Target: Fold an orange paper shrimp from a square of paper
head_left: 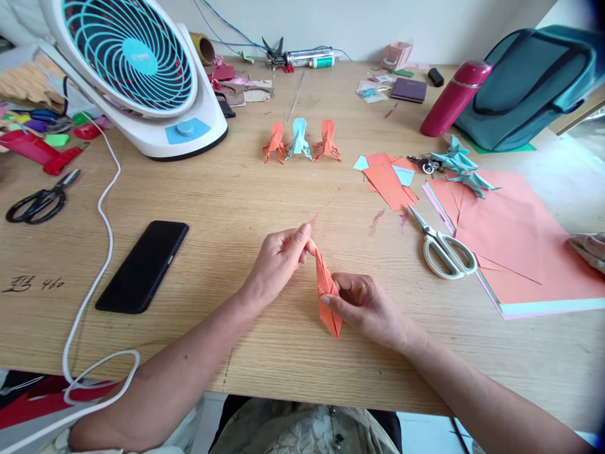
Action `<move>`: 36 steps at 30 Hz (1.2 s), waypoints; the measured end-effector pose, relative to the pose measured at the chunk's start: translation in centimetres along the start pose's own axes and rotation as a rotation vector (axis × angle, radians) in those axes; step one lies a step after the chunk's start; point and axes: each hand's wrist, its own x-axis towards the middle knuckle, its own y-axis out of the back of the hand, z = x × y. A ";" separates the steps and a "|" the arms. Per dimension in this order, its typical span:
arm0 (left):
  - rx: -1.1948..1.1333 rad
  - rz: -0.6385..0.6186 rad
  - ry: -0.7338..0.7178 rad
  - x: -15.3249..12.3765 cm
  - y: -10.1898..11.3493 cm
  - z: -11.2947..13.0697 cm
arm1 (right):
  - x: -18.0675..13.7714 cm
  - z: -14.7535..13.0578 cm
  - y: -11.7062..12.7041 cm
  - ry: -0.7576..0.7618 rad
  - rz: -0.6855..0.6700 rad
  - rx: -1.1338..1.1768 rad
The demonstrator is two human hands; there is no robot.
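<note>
Between my hands is a narrow, pointed piece of folded orange paper point(326, 284), held above the wooden table near its front edge. My left hand point(283, 255) pinches the upper tip between thumb and fingers. Lower down, my right hand point(362, 306) grips the wider part, thumb on the front and fingers behind. The bottom point sticks out below the right thumb. Beyond my hands stand three folded paper figures: an orange one point(276, 142) on the left, a light blue one point(299, 139) in the middle and another orange one point(328, 140) on the right.
White-handled scissors point(447, 249) lie right of my hands, beside orange paper sheets point(510, 239). Paper scraps point(387, 180) and folded blue pieces point(456, 157) lie farther back. A phone point(143, 266), black scissors point(42, 200), a white cable point(106, 221) and a fan point(142, 82) occupy the left.
</note>
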 end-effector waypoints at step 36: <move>-0.268 -0.421 0.202 -0.8 -0.8 -0.3 | 0.4 -0.9 0.4 -0.044 0.160 0.354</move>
